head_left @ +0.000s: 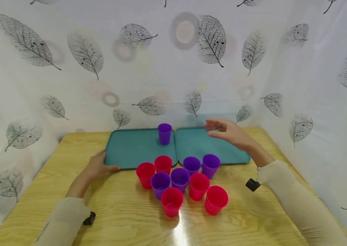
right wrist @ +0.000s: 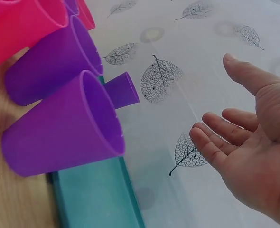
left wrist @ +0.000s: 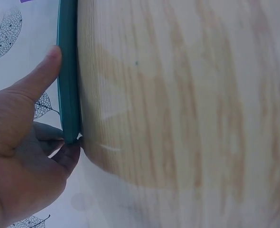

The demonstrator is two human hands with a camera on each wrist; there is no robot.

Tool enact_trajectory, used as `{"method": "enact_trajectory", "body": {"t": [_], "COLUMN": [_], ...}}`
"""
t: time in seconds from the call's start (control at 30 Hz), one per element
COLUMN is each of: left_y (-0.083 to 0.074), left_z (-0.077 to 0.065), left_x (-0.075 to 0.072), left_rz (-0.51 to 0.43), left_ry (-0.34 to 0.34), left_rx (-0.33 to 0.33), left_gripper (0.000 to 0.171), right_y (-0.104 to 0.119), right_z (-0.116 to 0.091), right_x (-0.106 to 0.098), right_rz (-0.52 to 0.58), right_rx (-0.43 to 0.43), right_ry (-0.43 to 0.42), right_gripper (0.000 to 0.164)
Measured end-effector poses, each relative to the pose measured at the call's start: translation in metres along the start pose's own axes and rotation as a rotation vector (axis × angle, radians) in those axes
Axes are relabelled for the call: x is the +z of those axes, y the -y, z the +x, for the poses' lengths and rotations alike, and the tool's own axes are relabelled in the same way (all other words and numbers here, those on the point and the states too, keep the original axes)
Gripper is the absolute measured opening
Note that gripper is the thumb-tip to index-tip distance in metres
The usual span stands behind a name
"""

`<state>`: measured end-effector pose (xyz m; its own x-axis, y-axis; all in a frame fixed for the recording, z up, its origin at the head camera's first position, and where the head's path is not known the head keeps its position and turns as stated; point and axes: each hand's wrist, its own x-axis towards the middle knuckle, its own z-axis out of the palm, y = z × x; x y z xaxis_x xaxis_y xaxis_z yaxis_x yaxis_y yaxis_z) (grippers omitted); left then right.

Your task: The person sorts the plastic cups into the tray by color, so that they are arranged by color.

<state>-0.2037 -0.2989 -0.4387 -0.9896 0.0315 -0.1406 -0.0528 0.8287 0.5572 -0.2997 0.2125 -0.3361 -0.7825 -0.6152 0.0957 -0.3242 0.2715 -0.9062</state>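
Note:
My left hand grips the near left corner of the left teal tray, thumb along its front edge and fingers curled at its side. On that tray, near its right end, a purple cup stands upright. My right hand is raised over the right teal tray, fingers apart and holding nothing. In front of the trays stand several upright cups, among them a purple cup and a red cup. The right wrist view shows a purple cup beside the empty palm.
The two trays lie side by side at the back of the wooden table. Behind them hangs a white curtain printed with grey leaves, which also runs along both sides. The loose cups stand close together, some of them touching.

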Motion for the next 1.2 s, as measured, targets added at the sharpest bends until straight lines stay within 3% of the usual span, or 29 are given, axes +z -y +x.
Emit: {"method": "enact_trajectory", "body": {"t": [0.3, 0.47, 0.8, 1.2], "left_y": [-0.002, -0.002, 0.001, 0.0], "left_z": [-0.001, -0.001, -0.002, -0.003], "left_x": [0.0, 0.001, 0.0, -0.002], "left_rz": [-0.008, -0.014, -0.023, 0.018], "left_ry": [-0.005, -0.013, -0.018, -0.002], "left_rx": [0.009, 0.009, 0.006, 0.001], "left_gripper": [0.111, 0.111, 0.113, 0.115], "right_y": [-0.023, -0.038, -0.057, -0.065], "right_z": [-0.039, -0.052, -0.065, -0.07], "right_x": [0.006, 0.014, 0.025, 0.031], "right_rz": [-0.045, -0.053, -0.036, -0.062], "right_rx": [0.001, 0.041, 0.058, 0.016], "right_ry": [-0.058, -0.041, 0.034, 0.044], "right_gripper": [0.06, 0.065, 0.071, 0.071]}}
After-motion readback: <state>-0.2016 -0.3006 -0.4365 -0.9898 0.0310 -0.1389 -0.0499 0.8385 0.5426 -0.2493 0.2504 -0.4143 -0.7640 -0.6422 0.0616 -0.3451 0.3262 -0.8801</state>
